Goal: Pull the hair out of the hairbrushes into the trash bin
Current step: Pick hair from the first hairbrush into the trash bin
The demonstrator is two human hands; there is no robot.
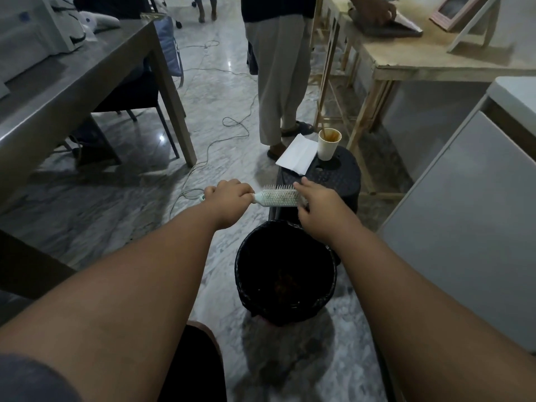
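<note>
A pale green hairbrush (277,196) with white bristles lies level in the air, just beyond the far rim of the trash bin (242,271). My left hand (229,198) is closed around its handle. My right hand (314,203) rests at the tip of the brush head, its fingers curled against the bristles. Whether those fingers pinch any hair is hidden. The bin is black, lined with a black bag, and some brownish hair lies at its bottom.
A black plastic stool (339,179) stands behind the bin and carries a white napkin (297,153) and a used paper cup (328,143). Another person (278,82) stands beyond it. A grey table (58,91) is left, a wooden table (406,62) and white cabinet (470,204) right. A cable (208,146) crosses the floor.
</note>
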